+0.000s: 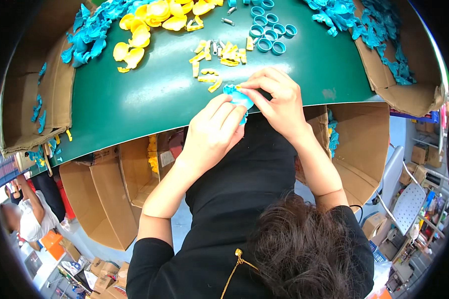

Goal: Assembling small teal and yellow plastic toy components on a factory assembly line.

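Near the front edge of the green table, a curved light-blue plastic piece is pinched in my left hand. My right hand closes its thumb and fingertips at the top of that piece, around a small yellow plastic part. How the two parts join is hidden by my fingers. Just beyond my hands lie loose small yellow plastic parts and a heap of yellow clips, with small metal springs among them.
Blue rings stand grouped farther back. Yellow shell-shaped pieces and blue plastic pieces pile up at the far left. Cardboard boxes flank the table at left and right; another open box is below. Someone in white is at lower left.
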Demonstrator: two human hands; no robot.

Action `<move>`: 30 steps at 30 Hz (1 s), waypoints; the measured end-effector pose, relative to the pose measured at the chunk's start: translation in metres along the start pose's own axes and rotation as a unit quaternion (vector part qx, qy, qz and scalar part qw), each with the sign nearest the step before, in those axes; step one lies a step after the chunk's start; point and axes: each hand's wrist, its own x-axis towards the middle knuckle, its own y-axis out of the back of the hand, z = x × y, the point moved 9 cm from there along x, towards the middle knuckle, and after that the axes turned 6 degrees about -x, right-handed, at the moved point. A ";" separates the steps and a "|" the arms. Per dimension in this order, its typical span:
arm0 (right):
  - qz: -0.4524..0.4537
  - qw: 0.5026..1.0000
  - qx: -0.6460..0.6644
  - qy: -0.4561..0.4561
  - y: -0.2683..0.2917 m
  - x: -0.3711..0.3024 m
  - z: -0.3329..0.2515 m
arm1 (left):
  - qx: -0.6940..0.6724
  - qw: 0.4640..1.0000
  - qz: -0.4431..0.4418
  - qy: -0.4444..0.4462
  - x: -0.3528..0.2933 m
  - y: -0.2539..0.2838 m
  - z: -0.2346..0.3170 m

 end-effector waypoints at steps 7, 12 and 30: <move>-0.121 0.992 -0.012 0.042 0.000 0.005 -0.005 | -0.012 1.000 -0.008 -0.002 0.000 0.006 -0.005; -0.073 0.992 -0.099 0.022 0.007 0.055 0.006 | 0.044 0.997 -0.065 0.011 0.005 0.012 0.001; -0.233 0.932 0.193 -0.198 -0.011 0.029 0.021 | 0.149 0.989 -0.016 -0.012 -0.012 0.017 0.000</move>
